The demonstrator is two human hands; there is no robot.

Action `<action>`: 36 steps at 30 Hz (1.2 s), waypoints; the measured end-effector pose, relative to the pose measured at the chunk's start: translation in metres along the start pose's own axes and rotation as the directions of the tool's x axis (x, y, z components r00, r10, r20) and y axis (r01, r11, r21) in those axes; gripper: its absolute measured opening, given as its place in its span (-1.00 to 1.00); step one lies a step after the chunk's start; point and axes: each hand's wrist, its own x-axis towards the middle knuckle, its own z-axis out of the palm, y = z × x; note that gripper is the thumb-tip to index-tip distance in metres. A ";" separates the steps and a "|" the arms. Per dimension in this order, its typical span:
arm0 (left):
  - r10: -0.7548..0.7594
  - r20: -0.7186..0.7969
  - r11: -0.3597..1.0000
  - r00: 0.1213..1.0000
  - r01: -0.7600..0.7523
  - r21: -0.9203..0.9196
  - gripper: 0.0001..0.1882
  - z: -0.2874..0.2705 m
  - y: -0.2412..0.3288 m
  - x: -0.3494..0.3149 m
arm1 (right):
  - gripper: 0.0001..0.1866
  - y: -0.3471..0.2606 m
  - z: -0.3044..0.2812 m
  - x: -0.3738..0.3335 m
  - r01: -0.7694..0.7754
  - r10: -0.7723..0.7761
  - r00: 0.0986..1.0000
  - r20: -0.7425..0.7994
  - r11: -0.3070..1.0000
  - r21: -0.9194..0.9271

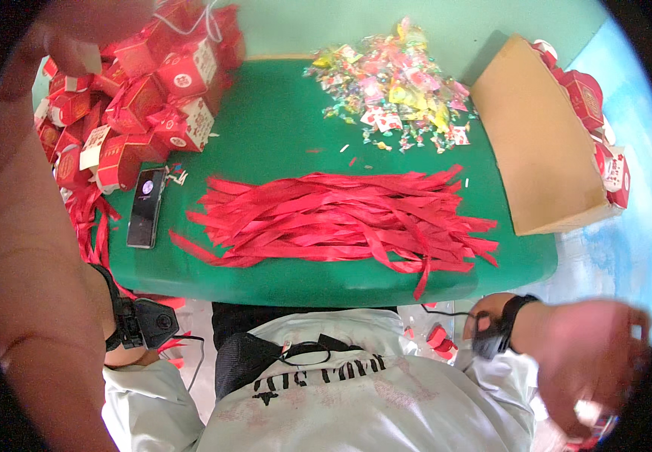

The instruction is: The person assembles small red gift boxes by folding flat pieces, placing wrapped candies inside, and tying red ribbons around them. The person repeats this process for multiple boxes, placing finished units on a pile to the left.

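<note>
My left hand (55, 45) is raised very close to the camera, along the left and upper left edge. Its fingers are partly cut off, so whether they hold anything does not show. Behind it are piled red gift boxes (134, 105). At the lower right, beside the table, my right hand (593, 354) hangs with its fingers downward and smeared by motion. Something red and white (597, 418) lies by those fingers, too blurred to make out. In front of me, a flat bundle of red ribbons (333, 218) lies crosswise on the green table (266, 113).
A heap of wrapped candies (394, 90) lies at the back. To the right, a tilted cardboard box (541, 143) has more red boxes (586, 98) behind it. A black phone (146, 207) rests at the table's left. Red pieces (439, 339) lie below the front edge.
</note>
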 end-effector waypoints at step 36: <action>-0.127 0.563 0.944 0.817 0.273 -0.184 -0.66 0.082 -0.065 -0.071 | 0.00 0.346 -0.217 0.031 0.105 0.915 0.402 0.005 -0.040 -0.994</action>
